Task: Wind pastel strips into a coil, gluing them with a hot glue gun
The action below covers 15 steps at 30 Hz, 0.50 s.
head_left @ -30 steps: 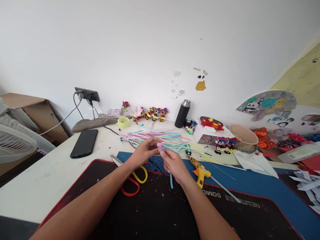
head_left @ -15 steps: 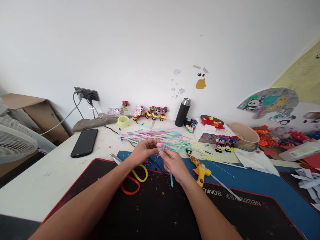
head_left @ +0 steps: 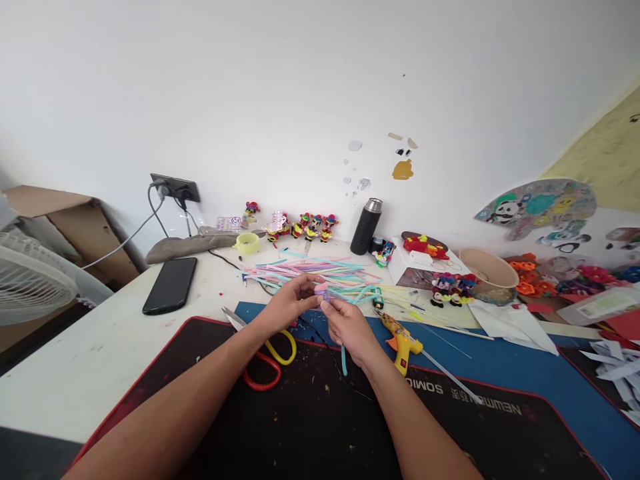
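My left hand (head_left: 291,303) and my right hand (head_left: 349,330) meet over the far edge of the black mat, fingers pinched on a small pink-and-purple pipe cleaner piece (head_left: 321,291). A light blue pipe cleaner (head_left: 344,361) hangs down below my right hand; whether it joins the held piece is hidden. Just beyond my hands lies a spread of pastel pipe cleaners (head_left: 300,270). Scissors with red and yellow handles (head_left: 263,373) rest under my left forearm. To the right of my right hand is a yellow glue gun (head_left: 401,341) with a glue stick in its back.
A phone (head_left: 171,285) lies on the white table at left, near a fan (head_left: 35,273). Yellow tape (head_left: 247,243), small figures (head_left: 314,227) and a black thermos (head_left: 367,227) stand along the wall. At right are a bowl (head_left: 489,267) and paper strips (head_left: 617,373).
The held pink-and-purple piece has turned slightly between my fingers, showing more of its pink top. Both hands stay in nearly the same place. The view has shifted a little.
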Available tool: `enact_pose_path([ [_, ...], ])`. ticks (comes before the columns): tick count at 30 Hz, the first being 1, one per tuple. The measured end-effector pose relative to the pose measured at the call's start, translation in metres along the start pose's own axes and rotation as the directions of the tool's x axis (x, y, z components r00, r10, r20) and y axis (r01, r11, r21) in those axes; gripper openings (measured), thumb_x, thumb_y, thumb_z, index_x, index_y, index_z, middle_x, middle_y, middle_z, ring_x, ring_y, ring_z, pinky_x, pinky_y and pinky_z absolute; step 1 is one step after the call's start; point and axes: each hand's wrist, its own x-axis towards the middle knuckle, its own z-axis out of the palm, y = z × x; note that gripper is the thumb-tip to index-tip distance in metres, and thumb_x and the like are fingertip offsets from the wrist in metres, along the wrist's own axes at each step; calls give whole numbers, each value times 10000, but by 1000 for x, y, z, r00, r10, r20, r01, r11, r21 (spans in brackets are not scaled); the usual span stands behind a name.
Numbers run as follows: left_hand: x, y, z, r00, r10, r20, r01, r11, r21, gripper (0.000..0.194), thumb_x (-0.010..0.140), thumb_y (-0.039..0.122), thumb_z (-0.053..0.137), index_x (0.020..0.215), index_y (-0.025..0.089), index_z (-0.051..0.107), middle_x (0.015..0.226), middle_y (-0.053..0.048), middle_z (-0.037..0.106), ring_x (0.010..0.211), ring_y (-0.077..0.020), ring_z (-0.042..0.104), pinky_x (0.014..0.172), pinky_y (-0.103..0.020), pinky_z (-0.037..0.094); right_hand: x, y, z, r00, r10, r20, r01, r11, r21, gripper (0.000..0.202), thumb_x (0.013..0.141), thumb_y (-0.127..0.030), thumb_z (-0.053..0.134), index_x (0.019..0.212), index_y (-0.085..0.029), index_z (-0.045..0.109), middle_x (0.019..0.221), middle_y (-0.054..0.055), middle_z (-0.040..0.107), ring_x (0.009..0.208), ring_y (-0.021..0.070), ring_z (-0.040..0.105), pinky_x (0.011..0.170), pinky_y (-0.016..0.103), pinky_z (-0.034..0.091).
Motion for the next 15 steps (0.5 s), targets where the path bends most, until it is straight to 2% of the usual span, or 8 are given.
enact_pose_path([
  [7,1,-3,-3,1000,-1,9,1,1000,22,373,818,405,818,1050,162,656,987,-58,703,943,-212,657,883,-349,504,0,2,0,1000,7,4,-7,1000,-10,540,790,-710,744,892,-189,643,452,-129,277,380,72,234,377,241,196],
  [12,0,-2,-1,999,38,-2,-38,996,77,404,852,417,778,1154,180,655,958,-46,695,904,-202,646,856,-343,502,0,0,-1,1000,5,6,-5,1000,7,540,799,-703,738,923,-183,662,466,-126,282,384,70,230,377,242,195],
  [15,0,-2,-2,999,33,-16,-31,994,101,385,837,415,787,1113,174,671,995,-59,704,926,-213,647,853,-343,503,0,0,-1,1000,14,12,-14,1000,14,546,788,-708,747,920,-188,647,467,-128,280,385,70,228,380,240,195],
])
